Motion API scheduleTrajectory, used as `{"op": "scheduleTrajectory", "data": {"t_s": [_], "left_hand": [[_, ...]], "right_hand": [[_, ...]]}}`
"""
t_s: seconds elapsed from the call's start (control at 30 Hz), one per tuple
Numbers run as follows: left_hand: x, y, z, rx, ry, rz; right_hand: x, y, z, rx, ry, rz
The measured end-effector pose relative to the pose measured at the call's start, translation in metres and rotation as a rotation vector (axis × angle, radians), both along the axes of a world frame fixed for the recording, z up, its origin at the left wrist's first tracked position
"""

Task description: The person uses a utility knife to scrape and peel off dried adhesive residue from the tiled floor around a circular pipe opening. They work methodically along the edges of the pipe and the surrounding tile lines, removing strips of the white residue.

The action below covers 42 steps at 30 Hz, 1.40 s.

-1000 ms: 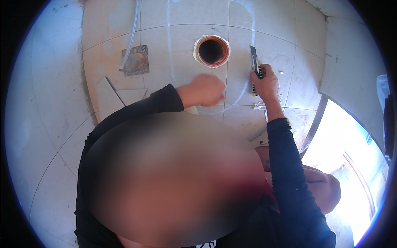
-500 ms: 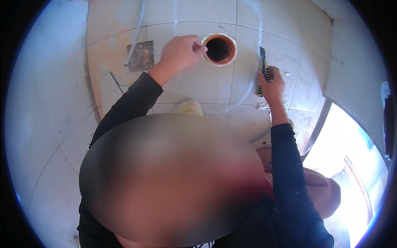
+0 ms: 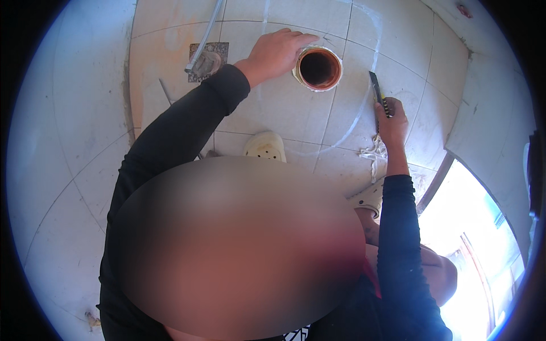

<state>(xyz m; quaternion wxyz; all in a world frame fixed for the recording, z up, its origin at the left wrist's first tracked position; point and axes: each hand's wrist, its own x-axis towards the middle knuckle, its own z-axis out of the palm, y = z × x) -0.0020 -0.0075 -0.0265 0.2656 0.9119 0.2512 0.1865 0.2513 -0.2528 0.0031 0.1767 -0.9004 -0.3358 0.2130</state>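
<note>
An orange-brown pipe (image 3: 320,87) opens upward in the tiled floor, with rough whitish material around its rim. Beside its upper left edge is my left hand (image 3: 277,55), fingers stretched out toward the rim; whether they touch it I cannot tell. Nothing shows in that hand, though its underside is hidden. To the right of the pipe, my right hand (image 3: 392,122) is closed around a black and yellow utility knife (image 3: 376,88). The dark blade end points up and away from me, apart from the pipe.
White stringy scraps (image 3: 372,150) lie below my right hand. A clear hose (image 3: 205,37) ends over a square drain (image 3: 208,62) at the upper left. My pale clogs (image 3: 265,146) stand on the floor tiles. A chalky curved line (image 3: 355,122) runs around the pipe.
My left hand has gone from a pinch at the pipe's left edge to stretched fingers at its upper left. The knife in my right hand has tilted leftward. The view has shifted slightly.
</note>
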Motion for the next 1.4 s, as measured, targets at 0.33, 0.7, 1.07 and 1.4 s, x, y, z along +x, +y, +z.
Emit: {"op": "scheduleTrajectory", "data": {"t_s": [0.33,0.7,1.07,1.4], "left_hand": [[-0.003,0.015,-0.003,0.097,0.209,-0.207],[0.001,0.031,-0.009,0.313,0.133,-0.384],[0.003,0.019,-0.009,0.095,0.241,-0.264],[-0.014,0.013,-0.018,-0.138,-0.002,-0.184]], "right_hand": [[0.000,-0.005,-0.007,0.023,-0.026,0.021],[0.000,-0.004,-0.007,-0.001,-0.034,0.030],[-0.001,-0.005,-0.012,0.016,-0.051,0.044],[-0.003,-0.005,-0.010,0.014,-0.073,0.038]]}}
